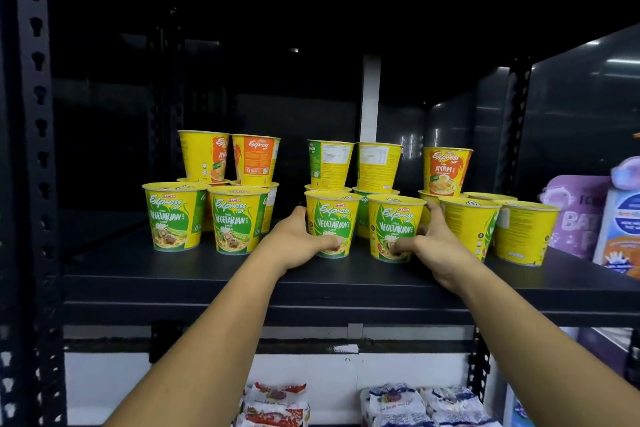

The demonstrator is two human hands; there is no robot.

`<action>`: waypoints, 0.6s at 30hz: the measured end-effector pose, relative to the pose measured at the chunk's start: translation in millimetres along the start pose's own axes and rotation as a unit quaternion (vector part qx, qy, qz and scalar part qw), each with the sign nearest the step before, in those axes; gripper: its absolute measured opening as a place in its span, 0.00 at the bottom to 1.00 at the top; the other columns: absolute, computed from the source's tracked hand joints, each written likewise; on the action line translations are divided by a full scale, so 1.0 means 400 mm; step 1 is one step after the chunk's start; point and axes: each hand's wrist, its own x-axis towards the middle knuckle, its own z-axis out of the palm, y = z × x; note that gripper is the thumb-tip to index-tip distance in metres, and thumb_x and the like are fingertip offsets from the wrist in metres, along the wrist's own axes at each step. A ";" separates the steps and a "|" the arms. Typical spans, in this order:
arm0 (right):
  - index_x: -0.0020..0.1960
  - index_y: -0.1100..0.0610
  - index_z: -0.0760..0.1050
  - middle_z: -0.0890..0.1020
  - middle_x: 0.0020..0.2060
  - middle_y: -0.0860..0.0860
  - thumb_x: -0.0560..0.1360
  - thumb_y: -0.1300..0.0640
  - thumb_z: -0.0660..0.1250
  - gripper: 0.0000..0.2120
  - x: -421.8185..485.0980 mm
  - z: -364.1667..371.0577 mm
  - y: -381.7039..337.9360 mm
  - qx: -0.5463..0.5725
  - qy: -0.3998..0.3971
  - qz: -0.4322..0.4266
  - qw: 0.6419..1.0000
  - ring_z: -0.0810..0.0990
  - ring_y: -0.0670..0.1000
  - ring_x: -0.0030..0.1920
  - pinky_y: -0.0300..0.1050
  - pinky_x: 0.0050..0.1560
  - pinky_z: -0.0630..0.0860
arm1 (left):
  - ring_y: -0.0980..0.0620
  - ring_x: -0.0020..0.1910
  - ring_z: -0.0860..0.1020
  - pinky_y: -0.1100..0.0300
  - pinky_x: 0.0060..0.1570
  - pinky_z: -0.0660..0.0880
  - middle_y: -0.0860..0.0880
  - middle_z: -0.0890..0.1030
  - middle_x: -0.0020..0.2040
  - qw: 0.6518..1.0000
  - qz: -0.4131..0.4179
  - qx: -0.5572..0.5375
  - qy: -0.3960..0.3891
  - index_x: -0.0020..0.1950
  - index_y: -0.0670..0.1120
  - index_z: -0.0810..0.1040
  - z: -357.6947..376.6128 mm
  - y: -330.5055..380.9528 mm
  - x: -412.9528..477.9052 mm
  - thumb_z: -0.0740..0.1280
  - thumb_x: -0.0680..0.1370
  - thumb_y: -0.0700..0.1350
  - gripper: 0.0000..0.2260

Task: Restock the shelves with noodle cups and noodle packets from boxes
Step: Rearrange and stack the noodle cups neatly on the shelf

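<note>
Several yellow noodle cups stand on a dark metal shelf point(173, 279), some stacked two high. My left hand point(298, 239) grips the base of a green-and-yellow Vegetarian cup point(334, 218) near the shelf's middle. Right beside it stands a second Vegetarian cup point(394, 222), and my right hand point(433, 243) grips that one low down, thumb across its front. Both cups rest upright on the shelf. Two more Vegetarian cups point(176, 215) stand to the left, and orange Ayam cups point(446, 170) sit on top at the back.
Purple and white packages point(585, 215) crowd the shelf's right end. A perforated upright post point(34, 149) runs down the left. On the lower shelf lie noodle packets point(277, 402), red at the left and blue point(415, 402) at the right. Bare shelf surface lies at the left.
</note>
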 end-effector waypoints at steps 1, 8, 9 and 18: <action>0.81 0.39 0.50 0.79 0.62 0.58 0.63 0.73 0.79 0.60 0.002 -0.001 0.001 0.001 -0.003 -0.002 1.000 0.81 0.58 0.59 0.60 0.68 0.74 | 0.54 0.56 0.80 0.52 0.61 0.77 0.55 0.82 0.57 1.000 0.001 -0.004 0.001 0.64 0.57 0.70 -0.001 0.001 -0.001 0.81 0.70 0.56 0.28; 0.76 0.52 0.60 0.84 0.57 0.57 0.64 0.73 0.79 0.48 0.011 -0.006 -0.001 0.031 -0.025 0.008 0.999 0.84 0.57 0.58 0.59 0.66 0.77 | 0.53 0.56 0.81 0.55 0.57 0.76 0.53 0.82 0.56 0.999 0.007 -0.046 0.011 0.67 0.55 0.68 -0.003 0.002 -0.009 0.80 0.72 0.51 0.30; 0.74 0.55 0.62 0.84 0.57 0.57 0.65 0.73 0.79 0.45 0.011 -0.005 -0.002 0.031 -0.028 0.010 0.999 0.83 0.57 0.58 0.58 0.66 0.77 | 0.53 0.56 0.81 0.55 0.57 0.75 0.53 0.82 0.56 0.999 0.008 -0.045 0.010 0.67 0.55 0.69 -0.003 0.003 -0.010 0.80 0.72 0.51 0.29; 0.60 0.52 0.77 0.86 0.54 0.52 0.68 0.67 0.80 0.25 0.021 -0.005 0.010 -0.024 -0.028 -0.012 0.999 0.84 0.54 0.56 0.57 0.65 0.78 | 0.53 0.55 0.81 0.53 0.60 0.76 0.55 0.82 0.54 0.999 0.014 -0.030 0.018 0.64 0.57 0.69 0.000 0.008 -0.010 0.79 0.73 0.50 0.26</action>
